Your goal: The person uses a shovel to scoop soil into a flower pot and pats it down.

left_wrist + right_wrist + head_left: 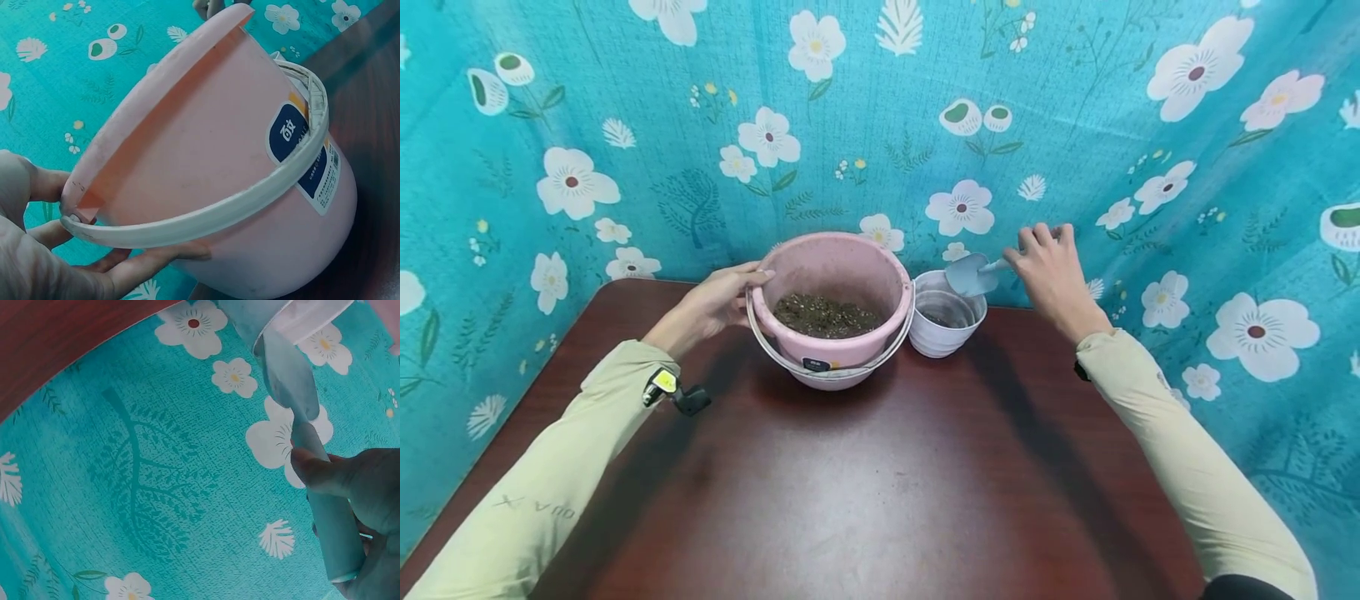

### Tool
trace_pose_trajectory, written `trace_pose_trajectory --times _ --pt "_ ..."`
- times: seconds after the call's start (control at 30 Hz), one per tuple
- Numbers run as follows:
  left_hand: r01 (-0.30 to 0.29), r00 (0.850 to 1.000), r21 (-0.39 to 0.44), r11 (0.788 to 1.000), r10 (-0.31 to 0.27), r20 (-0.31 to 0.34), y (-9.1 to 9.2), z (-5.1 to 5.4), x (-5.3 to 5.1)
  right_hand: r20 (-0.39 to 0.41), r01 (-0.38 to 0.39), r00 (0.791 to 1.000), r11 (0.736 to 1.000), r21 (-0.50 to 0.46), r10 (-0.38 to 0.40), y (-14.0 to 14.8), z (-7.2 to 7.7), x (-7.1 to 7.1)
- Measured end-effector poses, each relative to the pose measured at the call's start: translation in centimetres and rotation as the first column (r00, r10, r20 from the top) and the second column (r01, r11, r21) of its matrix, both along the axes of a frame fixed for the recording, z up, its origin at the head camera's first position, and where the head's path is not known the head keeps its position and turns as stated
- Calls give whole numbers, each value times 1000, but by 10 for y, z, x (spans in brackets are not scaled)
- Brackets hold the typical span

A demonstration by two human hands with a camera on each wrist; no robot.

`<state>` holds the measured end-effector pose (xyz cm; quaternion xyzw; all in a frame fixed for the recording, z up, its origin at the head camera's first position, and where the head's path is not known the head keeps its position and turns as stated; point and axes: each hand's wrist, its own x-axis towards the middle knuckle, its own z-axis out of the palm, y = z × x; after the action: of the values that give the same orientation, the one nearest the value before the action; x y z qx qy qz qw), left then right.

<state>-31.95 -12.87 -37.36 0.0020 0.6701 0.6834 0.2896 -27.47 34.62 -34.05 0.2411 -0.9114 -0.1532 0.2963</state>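
Observation:
My left hand (718, 298) grips the left rim of a pink bucket (857, 352), the thumb over the edge and the fingers against the outside wall, as the left wrist view shows. Dark soil (827, 317) lies in the bucket. Its whitish bail handle (187, 226) hangs down across the front. My right hand (1051, 271) holds a small blue-grey trowel (972, 277) by its handle. The trowel's blade tilts down over the rim of a white ribbed pot (942, 337), which stands just right of the bucket. Some dark matter shows at the pot's bottom.
Bucket and pot stand near the back edge of a dark brown wooden table (850, 500). A turquoise floral curtain (865, 108) hangs close behind and along both sides. A dark blue label (294, 134) is on the bucket's wall.

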Motion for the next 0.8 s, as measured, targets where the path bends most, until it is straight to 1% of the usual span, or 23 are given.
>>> trace_pose_trajectory --times 0.07,0.13,0.3,0.37,0.43,0.53,0.6,0.63,0.7,0.77,0.8 --pt "3 1000 2 1000 -3 1 3 -2 -2 -17 -3 1000 1000 -16 2 0 2 2" --pt "9 1000 5 1000 -9 -4 5 -3 -3 -51 -4 999 999 -42 2 -2 5 4" --pt "15 1000 22 1000 -15 -21 10 -5 -6 -156 -29 988 989 -145 6 -17 21 5" --pt "10 1000 20 1000 -10 -23 11 -5 -5 -172 -51 985 983 -177 20 -28 28 7" --pt "4 1000 14 1000 -3 -23 11 -5 -4 -167 -68 985 978 -199 35 -43 35 9" --pt "-6 1000 18 1000 6 -22 11 -4 -3 -127 -88 990 976 -201 63 -66 41 13" --pt "-4 1000 36 999 5 -19 11 -4 -4 -86 -95 993 979 -178 81 -83 42 14" --pt "-1 1000 47 999 2 -17 12 -3 -4 -62 -93 994 984 -152 85 -91 42 13" --pt "3 1000 64 998 -2 -14 14 -2 -4 -9 -87 996 993 -75 86 -106 41 10" --pt "2 1000 61 998 -1 -12 15 -2 -5 69 -56 996 998 29 54 -125 40 5" --pt "3 1000 57 998 -2 -12 14 -2 -4 117 -39 993 995 92 28 -136 38 2"
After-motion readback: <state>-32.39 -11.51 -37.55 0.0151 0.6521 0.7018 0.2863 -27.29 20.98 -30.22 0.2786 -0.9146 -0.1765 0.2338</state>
